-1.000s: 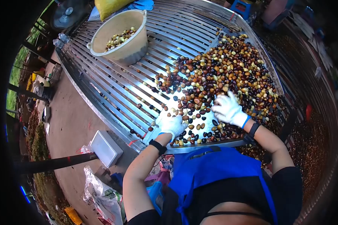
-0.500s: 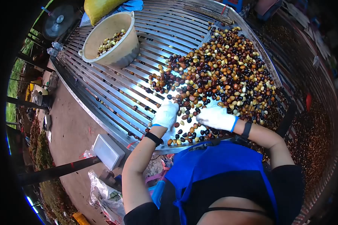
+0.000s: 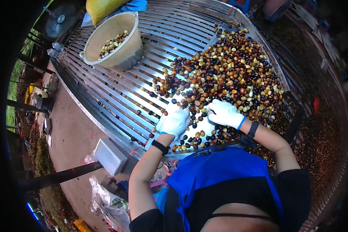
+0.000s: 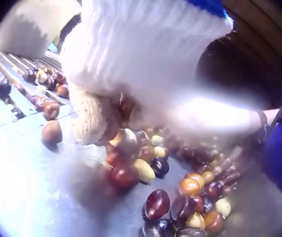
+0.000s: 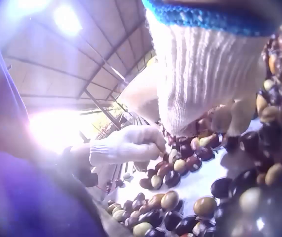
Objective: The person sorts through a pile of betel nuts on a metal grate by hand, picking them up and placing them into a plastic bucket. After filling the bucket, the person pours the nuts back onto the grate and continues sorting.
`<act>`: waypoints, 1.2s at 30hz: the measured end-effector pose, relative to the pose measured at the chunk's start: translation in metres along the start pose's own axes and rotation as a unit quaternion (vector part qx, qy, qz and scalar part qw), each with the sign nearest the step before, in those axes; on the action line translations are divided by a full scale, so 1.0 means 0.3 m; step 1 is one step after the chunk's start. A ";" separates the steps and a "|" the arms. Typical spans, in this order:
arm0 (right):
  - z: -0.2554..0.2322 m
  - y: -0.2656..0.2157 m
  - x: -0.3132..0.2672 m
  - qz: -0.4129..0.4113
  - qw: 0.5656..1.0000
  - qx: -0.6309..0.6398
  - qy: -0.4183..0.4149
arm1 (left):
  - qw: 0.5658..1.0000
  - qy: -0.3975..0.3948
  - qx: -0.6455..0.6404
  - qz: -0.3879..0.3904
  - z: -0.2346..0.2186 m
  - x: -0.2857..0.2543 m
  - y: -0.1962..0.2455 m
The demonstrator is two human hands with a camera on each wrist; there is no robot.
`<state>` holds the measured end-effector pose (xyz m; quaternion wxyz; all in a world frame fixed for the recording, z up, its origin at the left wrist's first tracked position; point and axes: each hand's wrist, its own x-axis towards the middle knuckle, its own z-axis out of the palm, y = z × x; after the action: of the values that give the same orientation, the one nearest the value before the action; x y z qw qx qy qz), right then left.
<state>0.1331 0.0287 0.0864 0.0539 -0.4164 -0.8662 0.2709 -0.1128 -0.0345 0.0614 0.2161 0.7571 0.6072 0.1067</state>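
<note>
Across the slatted metal surface (image 3: pixel 116 91), a broad pile of nuts (image 3: pixel 243 73) spreads over the right side from my head view, in black, deep red, brown, tan and cream. Its near part runs down to a smooth, shiny panel, where I have both white-gloved hands at work. I see the left hand (image 3: pixel 174 120) low over that panel with its fingers curled; from the left wrist, a brown nut (image 4: pixel 126 107) shows held against them, with more nuts just below. The right hand (image 3: pixel 226 114) is at the pile's near edge, fingers bent down toward the nuts; I cannot tell whether it grips any. A loose cluster lies between the hands and the surface's near rim. Farther off to the left stands a pale tub (image 3: pixel 129 54), upright on the slats, with more nuts inside. Behind it I make out a yellow sack (image 3: pixel 100 9) beside something blue. Below the surface's left edge sits a white box (image 3: pixel 110 156), and a blue apron (image 3: pixel 220 166) covers the person's front.
</note>
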 end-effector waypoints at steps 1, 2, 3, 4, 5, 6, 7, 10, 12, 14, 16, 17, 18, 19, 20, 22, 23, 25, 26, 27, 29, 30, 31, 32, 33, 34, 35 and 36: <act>0.018 0.007 0.027 -0.010 0.999 0.037 0.015 | 0.997 -0.016 0.064 0.026 0.022 0.024 0.010; 0.025 -0.010 0.046 -0.030 0.999 0.023 0.022 | 0.998 -0.014 0.063 0.029 0.021 0.047 0.032; 0.081 0.026 0.068 -0.092 0.994 -0.023 0.047 | 0.993 -0.023 0.111 0.030 0.020 0.064 0.051; 0.139 0.060 0.090 -0.155 0.983 -0.068 0.070 | 0.986 -0.033 0.158 0.029 0.023 0.072 0.065; 0.144 0.034 0.085 -0.145 0.980 -0.114 0.077 | 0.983 -0.011 0.179 0.032 0.045 0.069 0.068; 0.141 0.018 0.082 -0.150 0.979 -0.114 0.074 | 0.984 -0.010 0.178 0.027 0.064 0.071 0.064; 0.140 0.000 0.081 -0.116 0.982 -0.145 0.040 | 0.984 -0.005 0.176 0.036 0.080 0.073 0.054; 0.155 0.007 0.068 -0.077 0.979 -0.185 -0.026 | 0.991 -0.031 0.126 0.031 0.022 0.076 0.035; 0.098 -0.035 0.064 -0.066 0.984 -0.163 -0.038 | 0.986 -0.009 -0.149 -0.080 -0.051 0.086 -0.027; 0.050 -0.117 0.059 -0.063 0.992 -0.088 -0.057 | 0.877 -0.058 -0.414 -0.237 -0.061 0.043 -0.076; 0.094 -0.116 0.082 -0.060 0.984 0.081 -0.144 | 0.726 -0.007 -0.654 -0.214 -0.053 -0.015 -0.159; 0.126 -0.118 0.080 -0.068 0.985 0.109 -0.120 | 0.643 -0.010 -0.739 -0.202 -0.083 -0.045 -0.163; 0.008 -0.238 0.084 0.092 0.945 0.187 -0.251 | 0.551 -0.011 -0.814 -0.186 -0.140 -0.077 -0.144; 0.043 -0.233 0.093 0.098 0.930 0.238 -0.262 | 0.555 0.024 -0.803 -0.214 -0.208 -0.108 -0.108; 0.063 -0.242 0.103 0.105 0.912 0.288 -0.272 | 0.551 0.020 -0.810 -0.199 -0.219 -0.137 -0.128; 0.098 -0.262 0.119 0.001 0.948 0.182 -0.261 | 0.579 0.010 -0.796 -0.175 -0.215 -0.192 -0.175; 0.250 -0.182 0.125 -0.221 0.967 0.087 -0.094 | 0.649 -0.002 -0.735 -0.197 -0.211 -0.224 -0.194; 0.305 -0.154 0.120 -0.281 0.957 -0.016 -0.074 | 0.760 -0.069 -0.602 -0.234 -0.230 -0.274 -0.198; 0.318 -0.150 0.119 -0.336 0.933 -0.123 -0.047 | 0.802 -0.113 -0.528 -0.257 -0.224 -0.291 -0.207; 0.342 -0.162 0.117 -0.191 0.955 -0.196 -0.112 | 0.838 -0.155 -0.443 -0.278 -0.286 -0.311 -0.144; 0.305 -0.109 0.108 -0.233 0.957 -0.159 -0.065 | 0.906 -0.221 -0.250 -0.261 -0.253 -0.343 -0.141; 0.270 -0.090 0.113 -0.271 0.945 -0.172 -0.067 | 0.942 -0.231 -0.144 -0.195 -0.275 -0.337 -0.100; 0.285 -0.052 0.121 -0.314 0.948 -0.052 0.006 | 0.915 -0.296 -0.091 -0.258 -0.299 -0.332 -0.049; 0.249 -0.049 0.133 -0.283 0.957 -0.045 -0.052 | 0.931 -0.300 -0.033 -0.207 -0.223 -0.350 -0.085; 0.191 -0.088 0.144 -0.121 0.975 0.074 -0.170 | 0.940 -0.295 -0.014 -0.169 -0.188 -0.350 -0.089; 0.111 -0.146 0.152 0.049 0.940 0.191 -0.278 | 0.948 -0.291 0.006 -0.131 -0.162 -0.349 -0.086; 0.008 -0.193 0.157 0.103 0.903 0.235 -0.345 | 0.958 -0.264 -0.008 -0.112 -0.141 -0.348 -0.082; 0.031 -0.163 0.142 0.105 0.903 0.236 -0.344 | 0.958 -0.265 -0.007 -0.110 -0.116 -0.335 -0.084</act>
<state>0.0688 0.0321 0.0980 -0.1793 -0.3611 -0.6926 0.5982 -0.1736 -0.1204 0.0907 0.3849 0.6851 0.6070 -0.1181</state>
